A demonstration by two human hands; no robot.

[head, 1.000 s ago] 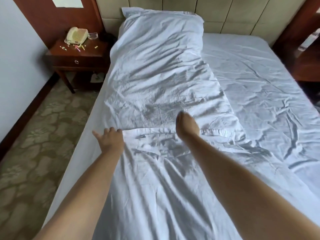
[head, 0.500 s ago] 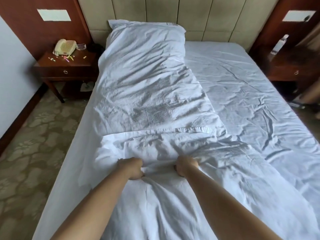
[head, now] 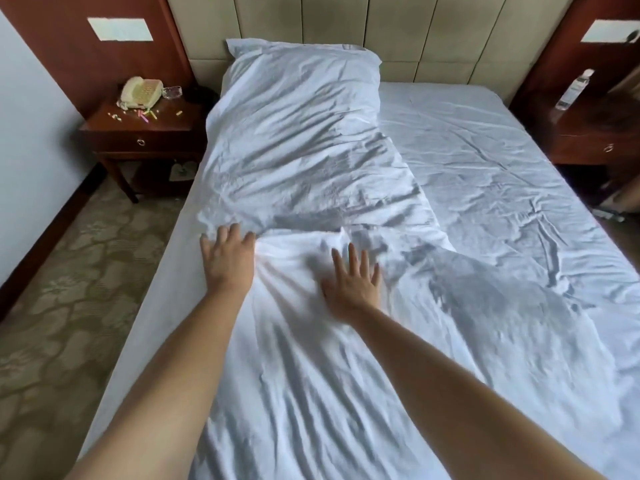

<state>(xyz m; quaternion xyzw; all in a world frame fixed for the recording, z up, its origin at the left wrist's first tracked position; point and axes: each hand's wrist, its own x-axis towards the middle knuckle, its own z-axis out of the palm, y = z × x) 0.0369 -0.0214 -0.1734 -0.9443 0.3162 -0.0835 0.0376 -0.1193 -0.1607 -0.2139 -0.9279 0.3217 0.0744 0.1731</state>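
A white folded duvet (head: 311,174) lies along the left half of the bed, its top end against the padded headboard. A second white layer (head: 311,358) overlaps its near end. My left hand (head: 227,259) rests flat with spread fingers on the cloth at the overlap, near the bed's left edge. My right hand (head: 353,284) lies flat and spread on the cloth a little to the right. Neither hand holds any fabric.
The fitted sheet (head: 502,174) covers the bed's right half. A wooden nightstand (head: 138,136) at the left carries a beige telephone (head: 141,93) and small coloured bits. Another nightstand (head: 588,133) at the right bears a clear bottle (head: 573,90). Patterned carpet (head: 69,289) lies left of the bed.
Half a second ago both hands gripped bunched cloth close together. Now they have let go and moved forward and apart, lying flat on the cloth at the overlap.
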